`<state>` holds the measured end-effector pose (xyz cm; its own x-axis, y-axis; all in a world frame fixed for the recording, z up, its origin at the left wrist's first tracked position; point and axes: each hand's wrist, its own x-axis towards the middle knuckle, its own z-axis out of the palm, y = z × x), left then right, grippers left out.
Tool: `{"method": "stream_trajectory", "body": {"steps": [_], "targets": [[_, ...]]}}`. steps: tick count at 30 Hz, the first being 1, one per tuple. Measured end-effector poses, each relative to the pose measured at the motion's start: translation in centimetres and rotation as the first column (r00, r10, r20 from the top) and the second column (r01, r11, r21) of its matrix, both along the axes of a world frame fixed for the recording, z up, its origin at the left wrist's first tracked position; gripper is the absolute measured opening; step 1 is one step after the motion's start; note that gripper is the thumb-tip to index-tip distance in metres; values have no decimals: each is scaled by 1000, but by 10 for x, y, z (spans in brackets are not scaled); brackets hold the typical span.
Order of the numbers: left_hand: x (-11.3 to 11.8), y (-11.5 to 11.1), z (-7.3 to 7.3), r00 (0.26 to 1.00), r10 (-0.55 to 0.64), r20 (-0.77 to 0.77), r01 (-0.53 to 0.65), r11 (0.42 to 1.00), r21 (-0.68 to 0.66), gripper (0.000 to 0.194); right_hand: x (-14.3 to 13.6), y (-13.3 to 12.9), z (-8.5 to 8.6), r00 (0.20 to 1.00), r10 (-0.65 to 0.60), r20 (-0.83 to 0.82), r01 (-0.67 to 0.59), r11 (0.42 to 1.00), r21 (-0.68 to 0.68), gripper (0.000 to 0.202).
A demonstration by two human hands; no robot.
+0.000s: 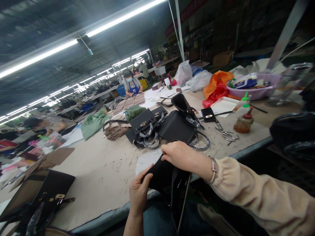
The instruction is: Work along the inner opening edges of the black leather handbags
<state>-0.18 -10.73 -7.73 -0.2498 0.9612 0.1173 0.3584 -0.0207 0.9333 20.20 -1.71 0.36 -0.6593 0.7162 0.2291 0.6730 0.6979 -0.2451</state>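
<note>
A black handbag [161, 175] hangs at the table's front edge, above my lap, with dark straps trailing below it. My left hand [139, 190] pinches its left upper edge between thumb and fingers. From the right, my right hand [178, 157] grips the upper edge near its right side, fingers bent over the rim. The inside and the lower part are too dark to make out. Just beyond my hands lie black handbags [144, 122] with plastic-wrapped handles, and a larger black bag [177, 126] rests on its side.
Another black bag [55, 183] stands at the left. Scissors [228, 135], a phone [208, 114] and a glue bottle [243, 123] lie on the right, before a purple basin [264, 87]. Stacked brown pieces [116, 129] sit further back. A co-worker [133, 85] sits across the table.
</note>
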Motion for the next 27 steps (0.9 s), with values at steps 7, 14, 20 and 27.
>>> {"method": "stream_trajectory", "body": {"steps": [7, 14, 20, 27], "targets": [[-10, -7, -4, 999, 2, 47, -4, 999, 44, 28, -2, 1, -4, 1000, -9, 20, 9, 1000, 12, 15], [7, -6, -6, 993, 106, 45, -111, 981, 157, 19, -1, 2, -5, 1000, -7, 26, 6, 1000, 25, 15], [5, -4, -7, 990, 136, 44, -141, 979, 150, 20, -2, 2, -2, 1000, -10, 24, 10, 1000, 6, 16], [-8, -2, 2, 998, 54, -16, -54, 999, 10, 28, -2, 3, 1, 1000, -8, 16, 8, 1000, 11, 15]]}}
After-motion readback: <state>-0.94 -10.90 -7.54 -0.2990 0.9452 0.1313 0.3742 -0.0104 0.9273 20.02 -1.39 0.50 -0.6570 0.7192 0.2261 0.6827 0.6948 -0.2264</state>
